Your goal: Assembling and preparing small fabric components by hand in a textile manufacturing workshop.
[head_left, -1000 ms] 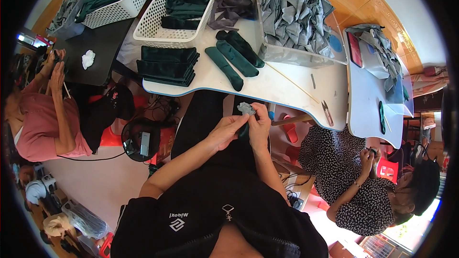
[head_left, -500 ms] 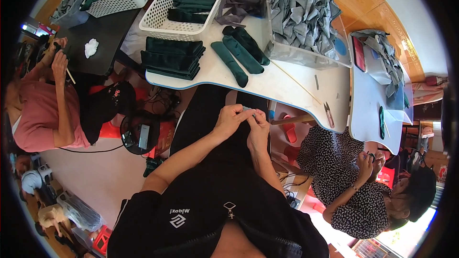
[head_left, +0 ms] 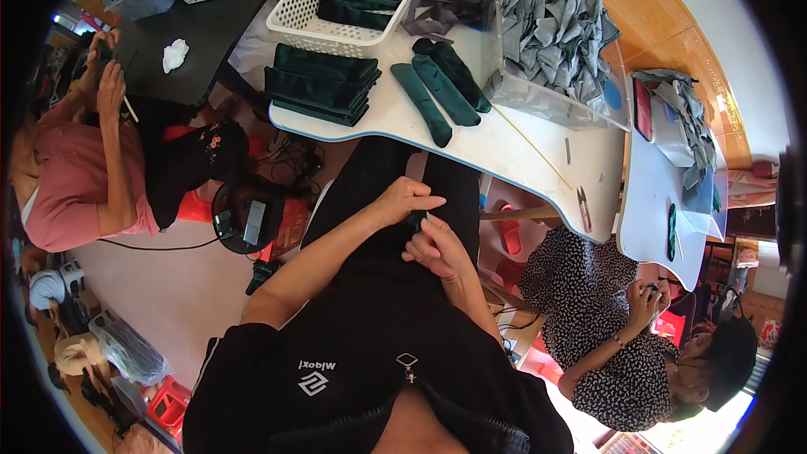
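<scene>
Left hand [head_left: 402,200]: you are pinching a small dark green fabric piece [head_left: 415,219], fingers curled.
Right hand [head_left: 437,246]: you are gripping the same soft piece, below the white table [head_left: 538,151] edge.

The left hand [head_left: 406,199] and the right hand [head_left: 437,245] meet over the person's lap, fingertips pinched together on a small dark green fabric piece [head_left: 416,219] held between them. Just beyond the hands lies the white surface [head_left: 504,147], where three rolled dark green fabric strips [head_left: 441,84] lie side by side, with a folded stack of dark green cloth [head_left: 319,84] to their left. Farther from the hands stands a white plastic lattice basket [head_left: 303,21] holding more green cloth, and to its right a clear bin heaped with grey fabric pieces [head_left: 546,17]. A thin wooden stick [head_left: 538,151] and small snips [head_left: 583,207] lie right of the hands.
</scene>
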A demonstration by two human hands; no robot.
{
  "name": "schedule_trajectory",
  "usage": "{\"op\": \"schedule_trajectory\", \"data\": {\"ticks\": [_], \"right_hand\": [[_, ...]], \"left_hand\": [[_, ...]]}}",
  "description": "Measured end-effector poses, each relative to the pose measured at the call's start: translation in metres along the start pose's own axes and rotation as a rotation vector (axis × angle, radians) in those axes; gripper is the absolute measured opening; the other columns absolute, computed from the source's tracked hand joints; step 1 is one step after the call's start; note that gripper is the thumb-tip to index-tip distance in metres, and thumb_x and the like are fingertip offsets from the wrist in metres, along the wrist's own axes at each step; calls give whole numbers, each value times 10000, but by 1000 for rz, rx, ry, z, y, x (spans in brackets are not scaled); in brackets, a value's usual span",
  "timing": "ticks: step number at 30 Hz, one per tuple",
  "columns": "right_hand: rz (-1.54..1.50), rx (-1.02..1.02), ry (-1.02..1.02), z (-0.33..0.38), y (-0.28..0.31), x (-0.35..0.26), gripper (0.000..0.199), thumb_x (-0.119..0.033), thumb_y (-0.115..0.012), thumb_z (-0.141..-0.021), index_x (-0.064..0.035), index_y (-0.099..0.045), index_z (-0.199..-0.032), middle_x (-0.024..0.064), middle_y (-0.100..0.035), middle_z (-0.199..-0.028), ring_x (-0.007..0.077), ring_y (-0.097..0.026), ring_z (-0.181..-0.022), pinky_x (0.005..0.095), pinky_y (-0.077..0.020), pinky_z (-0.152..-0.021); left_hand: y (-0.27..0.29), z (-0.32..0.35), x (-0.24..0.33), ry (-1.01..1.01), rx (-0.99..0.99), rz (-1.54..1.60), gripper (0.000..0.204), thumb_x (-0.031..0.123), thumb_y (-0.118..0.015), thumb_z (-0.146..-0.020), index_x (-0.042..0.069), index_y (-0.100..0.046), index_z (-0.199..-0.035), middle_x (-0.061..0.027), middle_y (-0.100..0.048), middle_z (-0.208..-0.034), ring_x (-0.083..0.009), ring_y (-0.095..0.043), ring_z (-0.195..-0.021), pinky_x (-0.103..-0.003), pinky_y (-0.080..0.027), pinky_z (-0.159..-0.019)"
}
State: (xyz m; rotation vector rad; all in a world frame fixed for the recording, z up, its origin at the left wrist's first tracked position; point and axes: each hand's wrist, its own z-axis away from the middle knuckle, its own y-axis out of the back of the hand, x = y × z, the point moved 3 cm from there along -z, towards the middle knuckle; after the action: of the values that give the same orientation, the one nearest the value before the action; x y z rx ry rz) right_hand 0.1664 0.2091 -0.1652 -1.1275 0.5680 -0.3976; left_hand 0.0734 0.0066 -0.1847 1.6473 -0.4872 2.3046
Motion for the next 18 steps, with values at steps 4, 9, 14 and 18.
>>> {"op": "schedule_trajectory", "data": {"ticks": [4,9,14,18], "right_hand": [[179,-126,-92,4,-31,6,535,-634,-603,-1439,-192,-747,-1703,-17,-612,-774,162,-574,-794,437,-574,-931],[-91,-176,70,11,-37,-9,942,-876,-555,-1362,-166,-540,-1980,15,-593,-787,190,-518,-780,405,-522,-874],[-150,-127,-20,20,-44,-23,1171,-938,-550,-1328,-62,-402,-2091,63,-709,-887,205,-588,-889,369,-519,-845],[206,-237,-62,62,-18,-56,1095,-829,-678,-1341,-32,-494,-2071,118,-882,-1163,233,-743,-1091,347,-576,-877]], "left_hand": [[16,29,0,93,-49,10,523,296,-972,-1264,72,-751,-846,73,-630,-849,-33,-585,-839,-324,-457,-725],[19,56,79,-107,149,222,248,98,-922,-1266,73,-940,-1512,-33,-860,-1314,-77,-791,-1251,-262,-630,-1034],[31,84,70,-51,115,5,448,29,-1085,-1114,79,-1019,-1554,-11,-914,-1258,-89,-845,-1056,-275,-684,-933],[10,87,62,-21,107,211,294,15,-1090,-1105,18,-1046,-1396,-49,-977,-1126,-96,-901,-984,-280,-709,-900]]}}
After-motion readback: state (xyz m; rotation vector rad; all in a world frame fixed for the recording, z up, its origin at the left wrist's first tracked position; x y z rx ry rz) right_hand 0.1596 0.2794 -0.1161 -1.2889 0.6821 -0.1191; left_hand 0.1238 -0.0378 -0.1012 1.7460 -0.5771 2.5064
